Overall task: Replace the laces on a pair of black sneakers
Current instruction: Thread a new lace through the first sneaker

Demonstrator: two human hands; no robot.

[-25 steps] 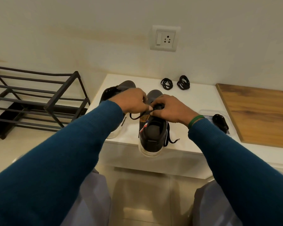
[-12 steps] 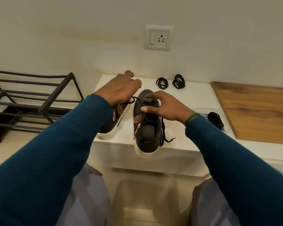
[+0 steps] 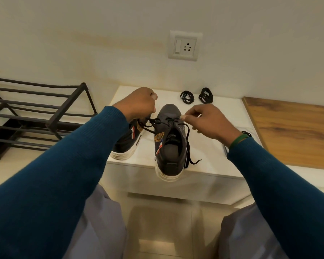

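Observation:
Two black sneakers stand on a white shelf [image 3: 209, 146]. The right sneaker [image 3: 169, 146] points at the wall, its heel over the front edge. The left sneaker [image 3: 127, 141] is partly hidden under my left arm. A black lace [image 3: 157, 123] runs through the right sneaker's eyelets. My left hand [image 3: 138, 103] grips one lace end, pulled out to the left. My right hand [image 3: 206, 120] pinches the other end to the right of the tongue; that end hangs down the shoe's right side. Two coiled black laces [image 3: 187, 97] [image 3: 206, 95] lie near the wall.
A black metal shoe rack [image 3: 36, 113] stands to the left. A wooden board [image 3: 292, 131] covers the shelf's right part. A dark bundle [image 3: 247, 134] peeks out behind my right wrist. A wall socket [image 3: 185, 46] is above the shelf. My knees and floor tiles are below.
Both hands parted from the middle of the right sneaker. The left hand drew the lace out to the left; the right hand lifted off the tongue and now pinches the lace on the right.

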